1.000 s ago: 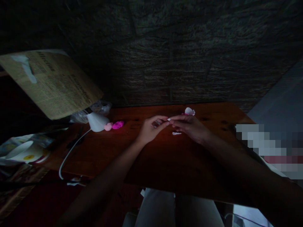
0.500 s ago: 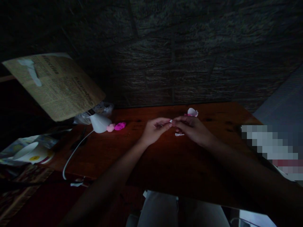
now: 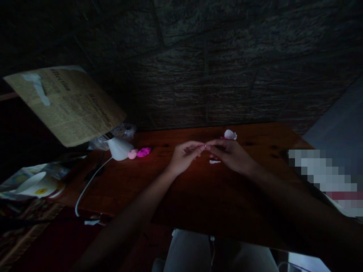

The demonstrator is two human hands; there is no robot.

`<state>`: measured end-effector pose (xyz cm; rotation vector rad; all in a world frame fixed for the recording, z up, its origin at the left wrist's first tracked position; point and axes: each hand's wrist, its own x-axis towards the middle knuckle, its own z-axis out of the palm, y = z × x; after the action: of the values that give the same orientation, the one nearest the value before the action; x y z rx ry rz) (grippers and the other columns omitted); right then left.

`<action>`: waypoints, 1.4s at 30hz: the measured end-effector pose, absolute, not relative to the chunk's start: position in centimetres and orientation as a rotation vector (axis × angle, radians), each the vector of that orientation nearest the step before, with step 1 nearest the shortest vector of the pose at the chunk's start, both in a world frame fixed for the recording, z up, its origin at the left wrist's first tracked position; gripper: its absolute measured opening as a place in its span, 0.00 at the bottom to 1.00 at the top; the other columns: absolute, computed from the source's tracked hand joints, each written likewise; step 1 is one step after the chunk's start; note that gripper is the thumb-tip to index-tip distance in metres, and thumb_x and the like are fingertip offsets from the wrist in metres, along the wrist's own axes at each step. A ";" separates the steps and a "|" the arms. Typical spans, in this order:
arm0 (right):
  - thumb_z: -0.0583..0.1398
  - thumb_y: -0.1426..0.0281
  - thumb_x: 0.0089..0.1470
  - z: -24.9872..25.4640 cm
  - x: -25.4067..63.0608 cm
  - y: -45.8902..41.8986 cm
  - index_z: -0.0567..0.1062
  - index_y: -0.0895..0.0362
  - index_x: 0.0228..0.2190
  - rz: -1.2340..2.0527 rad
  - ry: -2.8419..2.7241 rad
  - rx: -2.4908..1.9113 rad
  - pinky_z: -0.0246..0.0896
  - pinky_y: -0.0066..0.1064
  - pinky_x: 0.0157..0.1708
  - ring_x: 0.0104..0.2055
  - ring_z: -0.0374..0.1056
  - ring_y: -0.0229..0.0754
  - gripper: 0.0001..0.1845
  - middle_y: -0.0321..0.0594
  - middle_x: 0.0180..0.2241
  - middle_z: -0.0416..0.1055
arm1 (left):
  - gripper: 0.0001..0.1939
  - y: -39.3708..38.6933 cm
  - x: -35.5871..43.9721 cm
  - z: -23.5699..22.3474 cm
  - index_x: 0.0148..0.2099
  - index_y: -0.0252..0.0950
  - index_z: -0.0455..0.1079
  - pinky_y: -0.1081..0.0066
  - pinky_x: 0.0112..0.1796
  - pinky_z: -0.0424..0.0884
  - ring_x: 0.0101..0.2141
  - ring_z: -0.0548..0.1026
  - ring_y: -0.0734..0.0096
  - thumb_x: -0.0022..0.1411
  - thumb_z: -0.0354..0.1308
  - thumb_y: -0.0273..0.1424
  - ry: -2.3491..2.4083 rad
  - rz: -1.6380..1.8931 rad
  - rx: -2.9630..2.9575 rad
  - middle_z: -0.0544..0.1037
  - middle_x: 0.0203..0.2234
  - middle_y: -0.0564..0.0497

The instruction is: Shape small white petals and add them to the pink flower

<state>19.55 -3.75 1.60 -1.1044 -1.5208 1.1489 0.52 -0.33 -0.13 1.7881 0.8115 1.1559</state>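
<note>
Above the wooden table, my left hand and my right hand meet fingertip to fingertip. Both are closed in a pinch on a tiny white piece, mostly hidden by the fingers; its kind is too small to make out. Just below the right fingers a small white scrap lies on the tabletop. Behind my right hand sits a white, curled, petal-like piece, with a bit of pink partly hidden beside it.
A lamp with a newsprint shade and white base stands left, its white cord running to the table's front. Against the base lie a pale pink lump and a magenta lump. A paper cup is far left; a stone wall rises behind.
My fingertips have shifted slightly and less of the tiny white piece shows between them. The fingers of my right hand have lifted a little off the scrap below. Other things stay put.
</note>
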 end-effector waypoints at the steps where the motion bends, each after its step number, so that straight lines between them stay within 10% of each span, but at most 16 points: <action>1: 0.68 0.54 0.50 1.6 19.6 -3.7 0.85 0.52 0.36 1.151 -1.523 -1.103 0.73 0.35 0.35 0.32 0.73 0.40 0.17 0.42 0.34 0.80 | 0.11 -0.3 0.5 -0.1 0.41 0.40 0.79 0.74 0.24 0.71 0.25 0.76 0.75 0.62 0.65 0.41 0.808 1.155 1.783 0.84 0.31 0.50; 27: 0.68 0.46 0.47 2.1 19.3 -3.9 0.83 0.56 0.31 1.087 -1.489 -1.163 0.72 0.32 0.30 0.28 0.70 0.36 0.25 0.41 0.33 0.79 | 0.17 0.0 0.4 0.2 0.38 0.35 0.72 0.76 0.27 0.66 0.26 0.70 0.78 0.61 0.64 0.45 0.697 1.082 1.608 0.74 0.25 0.53; 42: 0.68 0.46 0.46 2.1 19.3 -3.9 0.80 0.56 0.28 1.082 -1.492 -1.192 0.71 0.32 0.31 0.27 0.70 0.37 0.24 0.40 0.29 0.78 | 0.15 0.1 0.5 0.5 0.39 0.37 0.81 0.76 0.30 0.67 0.29 0.73 0.80 0.48 0.75 0.32 0.683 1.092 1.078 0.82 0.33 0.51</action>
<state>19.25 -3.86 2.08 -1.1920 -1.4922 1.0821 0.55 0.09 0.47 1.0776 0.6834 1.0916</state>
